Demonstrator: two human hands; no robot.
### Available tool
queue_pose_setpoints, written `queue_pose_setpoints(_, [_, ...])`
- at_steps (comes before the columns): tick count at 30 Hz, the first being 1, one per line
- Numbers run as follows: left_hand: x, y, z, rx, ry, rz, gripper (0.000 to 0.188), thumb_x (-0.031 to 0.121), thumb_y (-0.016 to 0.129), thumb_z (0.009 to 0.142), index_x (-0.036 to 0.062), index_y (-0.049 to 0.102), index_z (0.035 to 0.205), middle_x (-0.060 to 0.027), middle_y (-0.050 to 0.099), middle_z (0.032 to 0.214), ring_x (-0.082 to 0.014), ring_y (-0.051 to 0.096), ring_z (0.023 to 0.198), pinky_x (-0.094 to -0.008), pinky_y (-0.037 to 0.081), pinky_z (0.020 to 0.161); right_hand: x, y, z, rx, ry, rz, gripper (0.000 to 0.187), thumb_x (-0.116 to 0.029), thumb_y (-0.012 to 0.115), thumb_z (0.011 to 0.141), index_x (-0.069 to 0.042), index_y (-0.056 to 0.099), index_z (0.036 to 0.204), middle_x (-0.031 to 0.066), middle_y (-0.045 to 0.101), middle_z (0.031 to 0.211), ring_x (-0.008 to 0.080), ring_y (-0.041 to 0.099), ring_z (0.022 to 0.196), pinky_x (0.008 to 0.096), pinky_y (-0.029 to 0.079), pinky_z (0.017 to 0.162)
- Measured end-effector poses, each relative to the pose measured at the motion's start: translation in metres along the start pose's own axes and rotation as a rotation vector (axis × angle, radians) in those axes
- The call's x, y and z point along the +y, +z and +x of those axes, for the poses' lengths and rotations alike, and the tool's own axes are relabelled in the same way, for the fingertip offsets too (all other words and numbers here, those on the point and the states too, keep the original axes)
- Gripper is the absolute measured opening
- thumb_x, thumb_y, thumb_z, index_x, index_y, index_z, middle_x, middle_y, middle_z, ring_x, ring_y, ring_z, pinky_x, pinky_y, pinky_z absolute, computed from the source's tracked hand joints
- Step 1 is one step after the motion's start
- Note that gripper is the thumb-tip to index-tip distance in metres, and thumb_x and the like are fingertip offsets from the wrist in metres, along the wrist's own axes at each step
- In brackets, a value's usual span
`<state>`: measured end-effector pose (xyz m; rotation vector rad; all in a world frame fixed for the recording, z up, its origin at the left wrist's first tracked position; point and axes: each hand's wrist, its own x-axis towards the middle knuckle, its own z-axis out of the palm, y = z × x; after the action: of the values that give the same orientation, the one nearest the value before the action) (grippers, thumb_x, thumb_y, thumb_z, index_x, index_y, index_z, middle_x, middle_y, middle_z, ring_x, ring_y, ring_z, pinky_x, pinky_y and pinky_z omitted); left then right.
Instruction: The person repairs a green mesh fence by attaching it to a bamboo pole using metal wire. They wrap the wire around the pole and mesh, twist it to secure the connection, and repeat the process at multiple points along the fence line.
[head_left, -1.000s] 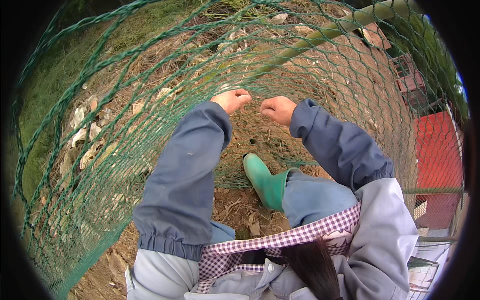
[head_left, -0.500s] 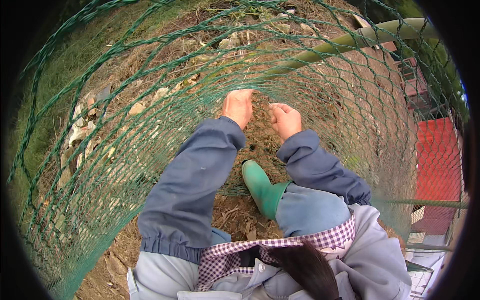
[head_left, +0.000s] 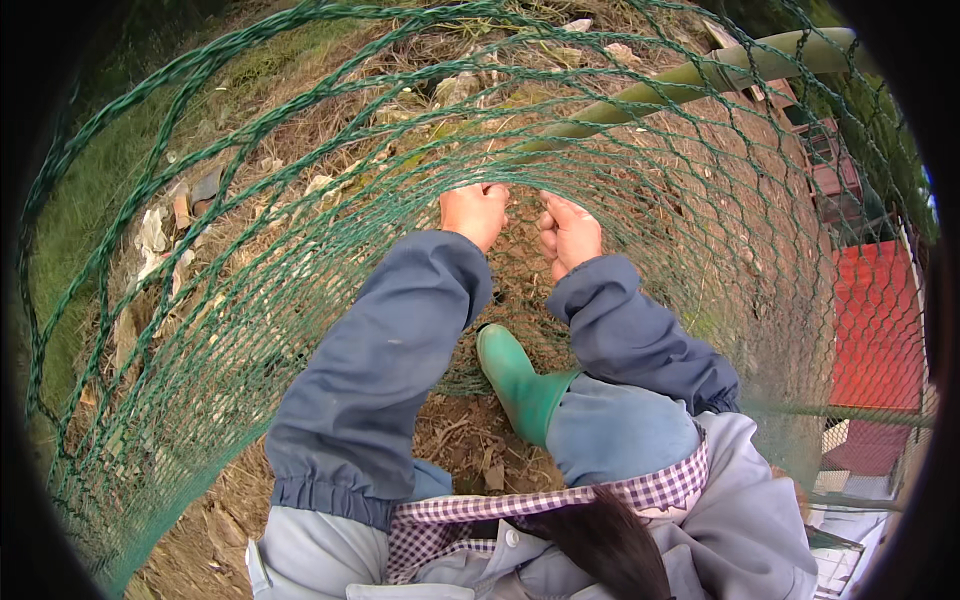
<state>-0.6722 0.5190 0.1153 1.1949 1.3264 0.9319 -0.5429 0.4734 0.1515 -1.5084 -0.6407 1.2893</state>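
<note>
Green mesh netting point(head_left: 330, 250) hangs in front of me and curves round both sides. My left hand point(head_left: 474, 214) is closed on the gathered strands of the net, its fingertips bent away from view. A short gap to the right, my right hand point(head_left: 573, 236) is closed with thumb and forefinger together at the mesh. Whatever its fingertips pinch is too small to make out. Just beyond the hands, the lower end of a green bamboo pole point(head_left: 625, 106) shows through the net.
My green rubber boot point(head_left: 515, 375) stands on bare soil point(head_left: 465, 440) below the hands. Dry grass, pale rubble and scraps point(head_left: 150, 240) lie beyond the net at left. A red panel point(head_left: 878, 325) and a thin horizontal pole point(head_left: 860, 411) are at right.
My right hand has turned slightly, with its fingers less tightly curled. The left hand has shifted a little, its thumb side showing more. The net at upper left has moved slightly.
</note>
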Motion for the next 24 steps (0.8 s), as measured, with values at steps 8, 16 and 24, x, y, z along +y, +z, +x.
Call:
queue_pose_setpoints(8, [0.015, -0.020, -0.008, -0.221, -0.312, -0.673, 0.018, 0.015, 0.057, 0.084, -0.0026, 0.062, 0.088, -0.0004, 0.049, 0.057, -0.0091, 0.038, 0.043, -0.0269, 0.026, 0.041, 0.000, -0.001, 0.005, -0.036, 0.093, 0.015, 0.022, -0.015, 0.050, 0.091, -0.002, 0.054, 0.109, -0.0021, 0.048, 0.067, 0.0055, 0.031, 0.044, 0.0221, 0.022, 0.039])
queue_pose_setpoints(16, [0.010, 0.000, -0.009, 0.027, 0.003, -0.322, 0.024, 0.019, 0.050, 0.092, -0.0014, 0.063, 0.091, -0.0055, 0.062, 0.069, -0.0084, 0.048, 0.042, -0.0252, 0.038, 0.040, 0.012, 0.014, 0.053, 0.061, -0.050, -0.026, 0.022, -0.016, 0.054, 0.089, -0.002, 0.057, 0.073, -0.0006, 0.045, 0.054, 0.0079, 0.036, 0.044, 0.0234, 0.024, 0.040])
queue_pose_setpoints(24, [0.006, -0.010, 0.019, 0.051, 0.086, -0.119, 0.030, 0.022, 0.051, 0.092, -0.0027, 0.064, 0.080, -0.0050, 0.061, 0.063, -0.0099, 0.049, 0.042, -0.0279, 0.040, 0.042, 0.009, 0.017, 0.071, -0.085, -0.044, 0.066, 0.019, -0.013, 0.056, 0.085, -0.003, 0.054, 0.069, -0.0005, 0.045, 0.056, 0.0063, 0.031, 0.041, 0.0245, 0.022, 0.039])
